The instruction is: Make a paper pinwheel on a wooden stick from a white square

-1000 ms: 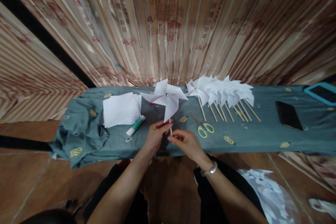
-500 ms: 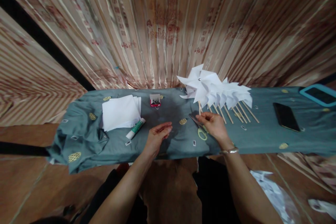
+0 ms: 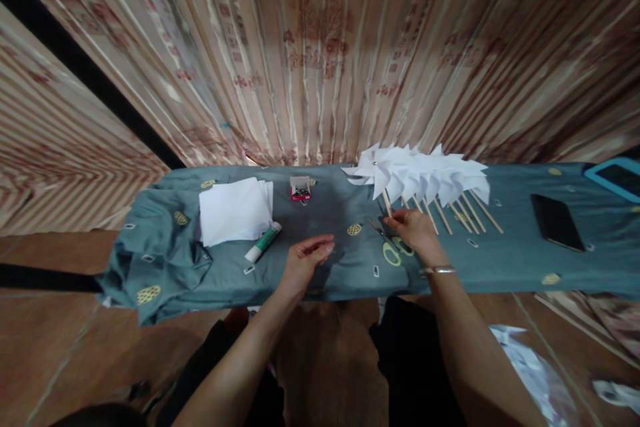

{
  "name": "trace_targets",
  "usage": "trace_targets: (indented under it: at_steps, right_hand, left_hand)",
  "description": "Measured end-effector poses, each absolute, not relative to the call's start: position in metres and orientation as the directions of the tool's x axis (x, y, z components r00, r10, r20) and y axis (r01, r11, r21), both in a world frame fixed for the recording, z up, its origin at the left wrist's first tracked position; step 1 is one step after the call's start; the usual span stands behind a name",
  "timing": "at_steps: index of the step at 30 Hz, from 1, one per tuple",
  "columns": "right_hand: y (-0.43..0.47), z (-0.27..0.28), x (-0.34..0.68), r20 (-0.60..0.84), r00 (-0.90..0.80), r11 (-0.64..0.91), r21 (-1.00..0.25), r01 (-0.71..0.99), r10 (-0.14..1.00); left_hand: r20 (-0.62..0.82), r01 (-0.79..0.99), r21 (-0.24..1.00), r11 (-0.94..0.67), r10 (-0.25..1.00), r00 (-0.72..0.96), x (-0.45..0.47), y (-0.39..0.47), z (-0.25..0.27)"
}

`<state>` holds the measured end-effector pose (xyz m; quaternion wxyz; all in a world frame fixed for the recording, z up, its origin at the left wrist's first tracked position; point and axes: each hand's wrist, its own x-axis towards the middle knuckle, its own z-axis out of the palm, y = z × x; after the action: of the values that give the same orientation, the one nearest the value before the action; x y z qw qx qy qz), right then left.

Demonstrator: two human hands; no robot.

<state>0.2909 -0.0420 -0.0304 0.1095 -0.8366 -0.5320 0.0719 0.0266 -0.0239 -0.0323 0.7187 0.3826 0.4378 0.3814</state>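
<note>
My right hand (image 3: 414, 232) pinches the wooden stick of a white paper pinwheel (image 3: 376, 170), low over the cloth. That pinwheel lies at the left end of an overlapping row of several paper pinwheels (image 3: 453, 177), their sticks pointing toward me. Beside and partly under the right hand rest scissors (image 3: 391, 253) with light green handles. My left hand (image 3: 306, 263) hovers over the front of the table, fingers loosely stretched, with nothing visible in it. Nearest to it on the left is a green and white glue stick (image 3: 263, 242).
A stack of white paper (image 3: 233, 212) lies at left on the green-grey cloth (image 3: 345, 267). Behind my left hand stands a small open red box (image 3: 300, 189) of dark metal bits. Rightward are a black phone (image 3: 557, 222) and a blue-framed object (image 3: 615, 177). A curtain (image 3: 320, 67) hangs behind.
The pinwheel in my right hand has come down from a raised, tilted pose into line with the row. The left hand stays empty, and the view has shifted slightly.
</note>
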Motion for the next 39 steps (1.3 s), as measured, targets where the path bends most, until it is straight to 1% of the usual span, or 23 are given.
trace_targets:
  at_steps: [6, 14, 20, 22, 25, 27, 28, 30, 32, 33, 36, 39]
  right_hand:
    - [-0.039, -0.03, 0.29, -0.053, 0.458, -0.458, -0.21, 0.864, 0.888]
    - [-0.04, -0.029, 0.285, -0.035, 0.476, -0.476, -0.128, 0.87, 0.879]
    - [-0.045, -0.02, 0.281, -0.009, 0.487, -0.487, -0.044, 0.872, 0.873]
    - [-0.048, -0.018, 0.281, -0.001, 0.5, -0.499, -0.039, 0.865, 0.866]
    - [-0.054, -0.017, 0.283, 0.032, 0.506, -0.503, -0.076, 0.861, 0.862]
    - [-0.059, -0.018, 0.286, 0.076, 0.501, -0.491, -0.117, 0.863, 0.862]
    - [-0.062, -0.018, 0.288, 0.1, 0.497, -0.481, -0.147, 0.864, 0.862]
    - [-0.07, -0.018, 0.294, 0.143, 0.513, -0.478, -0.222, 0.85, 0.846]
    - [-0.079, -0.016, 0.301, 0.166, 0.557, -0.501, -0.285, 0.817, 0.814]
    - [-0.083, -0.014, 0.306, 0.171, 0.581, -0.52, -0.298, 0.8, 0.796]
    - [-0.093, -0.01, 0.32, 0.163, 0.638, -0.585, -0.278, 0.762, 0.753]
    - [-0.097, -0.01, 0.34, 0.125, 0.665, -0.629, -0.236, 0.741, 0.737]
  left_hand:
    - [-0.333, -0.196, 0.893, 0.405, 0.888, 0.318, 0.024, -0.025, -0.032]
    - [-0.326, -0.174, 0.903, 0.392, 0.891, 0.316, 0.022, -0.025, -0.033]
    - [-0.317, -0.171, 0.908, 0.384, 0.892, 0.322, 0.02, -0.025, -0.032]
    - [-0.301, -0.169, 0.914, 0.368, 0.897, 0.324, 0.02, -0.024, -0.034]
    - [-0.266, -0.133, 0.936, 0.325, 0.903, 0.337, 0.019, -0.023, -0.038]
    - [-0.214, -0.073, 0.964, 0.256, 0.909, 0.357, 0.018, -0.024, -0.042]
    - [-0.167, -0.028, 0.981, 0.191, 0.914, 0.37, 0.018, -0.025, -0.043]
    - [-0.042, 0.085, 0.996, 0.008, 0.911, 0.411, 0.018, -0.029, -0.045]
    - [0.064, 0.191, 0.966, -0.176, 0.874, 0.482, 0.019, -0.034, -0.047]
    - [0.093, 0.228, 0.942, -0.245, 0.847, 0.524, 0.019, -0.036, -0.048]
    - [0.131, 0.298, 0.87, -0.393, 0.766, 0.629, 0.021, -0.04, -0.051]
    - [0.17, 0.36, 0.772, -0.524, 0.715, 0.678, 0.024, -0.041, -0.054]
